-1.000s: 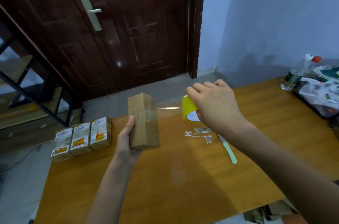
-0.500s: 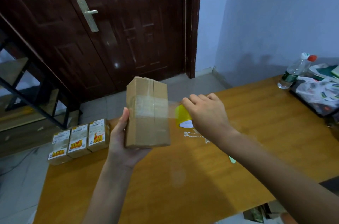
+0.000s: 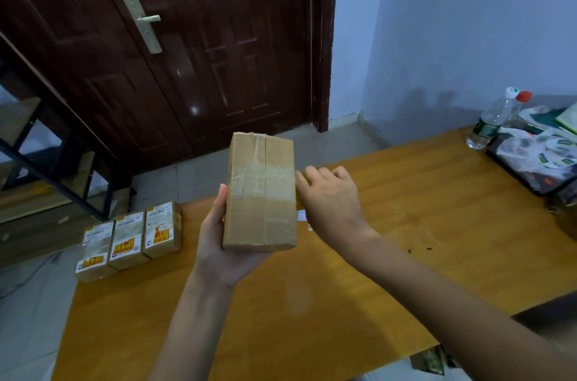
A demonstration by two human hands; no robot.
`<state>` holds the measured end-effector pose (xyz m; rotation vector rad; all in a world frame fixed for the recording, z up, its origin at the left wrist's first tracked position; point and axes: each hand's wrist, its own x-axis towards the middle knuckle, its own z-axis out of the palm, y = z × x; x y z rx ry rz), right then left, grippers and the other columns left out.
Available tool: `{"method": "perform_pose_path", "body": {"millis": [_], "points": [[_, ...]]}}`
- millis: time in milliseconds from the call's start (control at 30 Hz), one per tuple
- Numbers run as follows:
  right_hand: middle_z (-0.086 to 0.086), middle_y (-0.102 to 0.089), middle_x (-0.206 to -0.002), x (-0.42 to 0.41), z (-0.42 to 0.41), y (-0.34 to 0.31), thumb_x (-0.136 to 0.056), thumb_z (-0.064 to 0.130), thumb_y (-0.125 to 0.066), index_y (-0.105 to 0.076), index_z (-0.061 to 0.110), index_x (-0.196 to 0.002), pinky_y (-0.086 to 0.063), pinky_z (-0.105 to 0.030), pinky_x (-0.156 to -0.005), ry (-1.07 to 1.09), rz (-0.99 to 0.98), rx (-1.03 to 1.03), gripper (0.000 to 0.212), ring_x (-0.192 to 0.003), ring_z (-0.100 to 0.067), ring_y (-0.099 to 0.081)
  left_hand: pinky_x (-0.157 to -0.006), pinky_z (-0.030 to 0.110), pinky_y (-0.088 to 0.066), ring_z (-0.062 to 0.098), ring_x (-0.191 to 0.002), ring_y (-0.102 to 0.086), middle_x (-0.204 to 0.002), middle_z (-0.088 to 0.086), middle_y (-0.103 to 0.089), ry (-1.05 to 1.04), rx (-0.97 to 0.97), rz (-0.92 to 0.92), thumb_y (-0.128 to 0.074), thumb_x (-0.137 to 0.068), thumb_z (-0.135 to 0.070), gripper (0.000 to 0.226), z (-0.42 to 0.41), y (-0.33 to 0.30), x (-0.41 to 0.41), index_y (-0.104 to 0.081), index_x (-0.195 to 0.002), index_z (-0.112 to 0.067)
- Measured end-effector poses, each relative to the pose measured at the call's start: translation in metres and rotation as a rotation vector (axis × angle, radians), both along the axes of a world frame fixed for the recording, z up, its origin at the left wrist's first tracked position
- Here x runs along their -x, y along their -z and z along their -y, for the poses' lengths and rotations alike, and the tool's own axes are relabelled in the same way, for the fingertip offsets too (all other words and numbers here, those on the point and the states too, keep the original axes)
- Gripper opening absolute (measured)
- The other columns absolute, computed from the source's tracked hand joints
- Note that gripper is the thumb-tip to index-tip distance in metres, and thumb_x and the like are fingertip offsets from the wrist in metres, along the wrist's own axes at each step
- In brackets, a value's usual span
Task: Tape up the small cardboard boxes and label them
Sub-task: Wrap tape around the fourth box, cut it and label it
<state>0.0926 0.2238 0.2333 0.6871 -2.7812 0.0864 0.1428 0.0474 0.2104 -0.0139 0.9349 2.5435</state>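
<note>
Cardboard box (image 3: 260,193) upright above counter (image 3: 406,255), cradled in left hand (image 3: 218,243); its fingers hidden behind. Right hand (image 3: 331,196) at box's 3 o'clock, fingers curled over mostly hidden yellow tape roll (image 3: 299,204). Three labelled boxes (image 3: 129,240) at 9 o'clock.

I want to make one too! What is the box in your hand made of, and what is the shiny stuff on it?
The box looks like brown cardboard: dull, matte, with a flap seam down its face. The shiny band seems to be clear plastic tape; it glints and wrinkles, and the cardboard shows through.
</note>
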Motion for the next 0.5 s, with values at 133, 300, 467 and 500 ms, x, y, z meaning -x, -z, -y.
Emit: {"method": "perform_pose_path", "body": {"millis": [133, 300, 467, 500], "points": [[-0.003, -0.055, -0.077, -0.003, 0.003, -0.004, -0.068, -0.005, -0.056, -0.061, 0.012, -0.091, -0.029, -0.033, -0.064, 0.037, -0.040, -0.084, 0.029, -0.068, -0.023, -0.052, -0.104, 0.046, -0.039, 0.033, -0.126, -0.052, -0.140, 0.017, -0.052, 0.024, 0.036, 0.071, -0.032, -0.098, -0.062, 0.067, 0.003, -0.002, 0.005, -0.043, -0.146, -0.016], [-0.004, -0.058, -0.089, -0.005, 0.000, -0.001, -0.075, -0.006, -0.041, -0.058, 0.011, -0.101, -0.025, -0.032, -0.068, 0.044, -0.010, -0.042, 0.035, -0.078, -0.024, -0.053, -0.078, 0.036, -0.057, 0.027, -0.106, -0.067, -0.117, 0.015, -0.067, -0.128, 0.257, 0.115, -0.024, -0.106, -0.045, 0.055, 0.007, 0.001, 0.006, -0.067, -0.122, -0.015], [-0.004, -0.058, -0.086, -0.007, -0.001, -0.009, -0.078, 0.001, -0.056, -0.058, 0.013, -0.089, -0.027, -0.034, -0.070, 0.052, 0.018, -0.106, 0.016, -0.078, -0.024, -0.056, -0.063, 0.034, -0.055, 0.022, -0.081, -0.069, -0.094, 0.010, -0.071, -0.233, 0.817, 0.134, -0.048, -0.099, -0.030, 0.027, 0.015, 0.000, 0.013, -0.065, -0.105, -0.010], [-0.004, -0.057, -0.087, -0.007, -0.001, -0.008, -0.079, 0.002, -0.057, -0.058, 0.013, -0.089, -0.029, -0.034, -0.071, 0.045, 0.035, -0.107, 0.015, -0.079, -0.025, -0.056, -0.064, 0.034, -0.054, 0.022, -0.081, -0.068, -0.092, 0.009, -0.071, -0.232, 0.909, 0.142, -0.050, -0.098, -0.029, 0.023, 0.018, -0.001, 0.015, -0.063, -0.104, -0.011]]}}
